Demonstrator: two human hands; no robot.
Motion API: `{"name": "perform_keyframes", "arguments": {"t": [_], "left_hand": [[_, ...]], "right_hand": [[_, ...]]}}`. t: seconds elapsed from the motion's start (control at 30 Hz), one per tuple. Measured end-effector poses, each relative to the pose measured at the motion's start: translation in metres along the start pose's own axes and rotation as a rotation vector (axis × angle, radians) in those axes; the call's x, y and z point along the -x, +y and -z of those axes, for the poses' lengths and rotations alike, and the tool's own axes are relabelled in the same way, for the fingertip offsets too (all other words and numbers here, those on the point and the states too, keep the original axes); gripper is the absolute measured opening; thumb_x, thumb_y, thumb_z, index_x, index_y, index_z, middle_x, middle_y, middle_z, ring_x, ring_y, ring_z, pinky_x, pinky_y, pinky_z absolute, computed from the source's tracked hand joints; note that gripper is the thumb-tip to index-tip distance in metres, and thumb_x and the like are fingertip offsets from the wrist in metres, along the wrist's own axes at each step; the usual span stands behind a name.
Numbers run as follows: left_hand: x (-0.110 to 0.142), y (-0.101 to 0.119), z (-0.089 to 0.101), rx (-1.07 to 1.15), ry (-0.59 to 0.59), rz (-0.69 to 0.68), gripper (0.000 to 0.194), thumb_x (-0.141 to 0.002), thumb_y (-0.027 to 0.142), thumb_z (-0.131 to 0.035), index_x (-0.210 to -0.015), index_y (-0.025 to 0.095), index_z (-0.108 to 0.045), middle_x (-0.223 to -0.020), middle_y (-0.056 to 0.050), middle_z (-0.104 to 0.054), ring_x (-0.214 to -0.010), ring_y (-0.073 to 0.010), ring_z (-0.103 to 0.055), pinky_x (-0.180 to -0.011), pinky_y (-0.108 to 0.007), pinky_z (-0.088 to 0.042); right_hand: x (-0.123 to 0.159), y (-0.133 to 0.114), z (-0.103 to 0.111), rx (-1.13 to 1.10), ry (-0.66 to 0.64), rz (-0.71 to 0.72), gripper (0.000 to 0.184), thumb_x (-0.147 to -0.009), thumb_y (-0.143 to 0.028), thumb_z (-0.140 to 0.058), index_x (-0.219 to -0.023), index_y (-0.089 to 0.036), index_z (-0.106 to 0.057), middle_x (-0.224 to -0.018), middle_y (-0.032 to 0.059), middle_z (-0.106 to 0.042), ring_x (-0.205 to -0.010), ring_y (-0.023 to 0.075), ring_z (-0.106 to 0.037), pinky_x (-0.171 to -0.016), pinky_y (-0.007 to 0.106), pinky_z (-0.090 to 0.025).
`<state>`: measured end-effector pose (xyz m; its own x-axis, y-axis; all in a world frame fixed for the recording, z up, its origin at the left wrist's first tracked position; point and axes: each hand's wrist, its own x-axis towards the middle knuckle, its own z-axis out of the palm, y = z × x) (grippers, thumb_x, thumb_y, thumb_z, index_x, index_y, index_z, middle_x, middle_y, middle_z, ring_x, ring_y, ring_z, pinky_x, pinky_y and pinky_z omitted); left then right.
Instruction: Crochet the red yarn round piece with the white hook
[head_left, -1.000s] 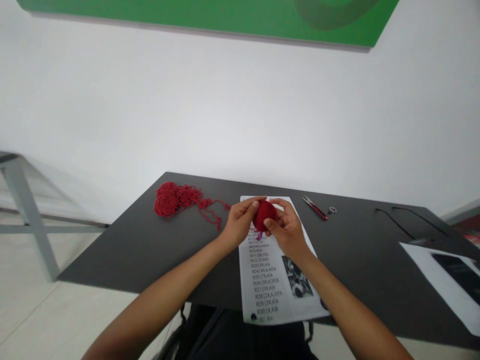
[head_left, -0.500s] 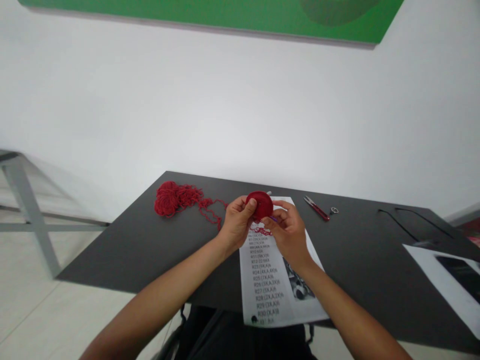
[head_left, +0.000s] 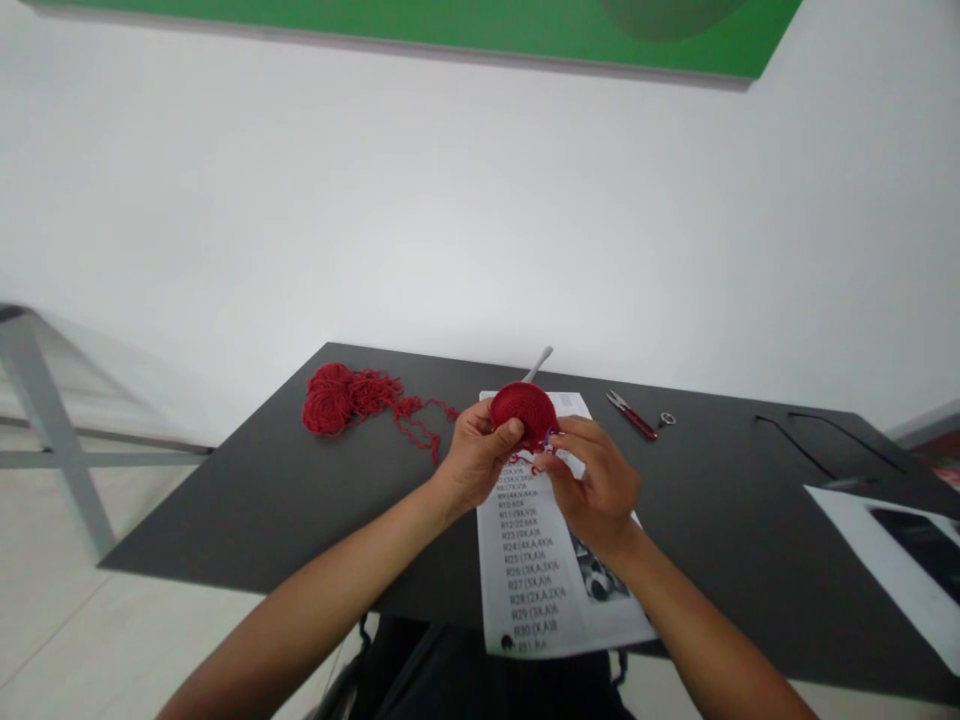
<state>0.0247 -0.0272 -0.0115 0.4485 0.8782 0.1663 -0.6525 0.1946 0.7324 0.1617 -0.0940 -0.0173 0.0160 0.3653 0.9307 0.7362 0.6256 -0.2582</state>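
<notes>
Left fingers (head_left: 507, 437) are clamping the red crocheted disc (head_left: 525, 408) | right fingers (head_left: 592, 440) are reaching its rim beside them, closure unclear | step: apparently handling edge stitches | next: likely needing a steady left hold

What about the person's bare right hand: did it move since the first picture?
Yes: the bare right hand shifted slightly rightward and lower in the picture, judged against the small red-handled metal snips.

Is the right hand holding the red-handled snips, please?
No, the red-handled snips lie on the table, apart from the right hand.
</notes>
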Motion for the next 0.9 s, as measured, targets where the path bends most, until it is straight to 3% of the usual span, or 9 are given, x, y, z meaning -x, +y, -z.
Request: {"name": "perform_keyframes", "arguments": {"t": [0.2, 0.47, 0.9], "left_hand": [[-0.0007, -0.0017, 0.0018, -0.008, -0.003, -0.014, 0.041, -0.057, 0.035, -0.097, -0.084, 0.014, -0.075, -0.078, -0.002, -0.075, -0.067, -0.0106, -0.066, -0.068, -0.023, -0.055], [0.0, -0.0013, 0.0004, 0.01, -0.025, -0.027, 0.038, -0.058, 0.032, -0.097, -0.084, 0.015, -0.076, -0.08, -0.003, -0.076, -0.071, -0.0124, -0.068, -0.072, -0.024, -0.056], [0.0005, -0.001, 0.0021, -0.005, -0.013, -0.018, 0.041, -0.059, 0.034, -0.096, -0.089, 0.015, -0.075, -0.083, -0.003, -0.075, -0.071, -0.0117, -0.067, -0.071, -0.023, -0.056]], "right_hand": [[0.003, -0.0008, -0.0041, 0.021, 0.077, -0.112, 0.023, -0.09, -0.021, -0.073, -0.11, -0.026, -0.065, -0.098, 0.0039, -0.077, -0.093, 0.0204, -0.077, -0.085, 0.036, -0.066], [-0.0059, -0.0058, 0.0003, 0.089, 0.041, -0.027, 0.012, -0.093, -0.016, -0.068, -0.101, -0.025, -0.067, -0.095, 0.0035, -0.077, -0.09, 0.0174, -0.076, -0.082, 0.032, -0.066], [-0.0032, -0.0037, -0.0005, 0.095, 0.03, -0.005, 0.023, -0.091, -0.016, -0.07, -0.112, -0.025, -0.069, -0.105, 0.006, -0.079, -0.102, 0.0226, -0.077, -0.091, 0.04, -0.066]]}}
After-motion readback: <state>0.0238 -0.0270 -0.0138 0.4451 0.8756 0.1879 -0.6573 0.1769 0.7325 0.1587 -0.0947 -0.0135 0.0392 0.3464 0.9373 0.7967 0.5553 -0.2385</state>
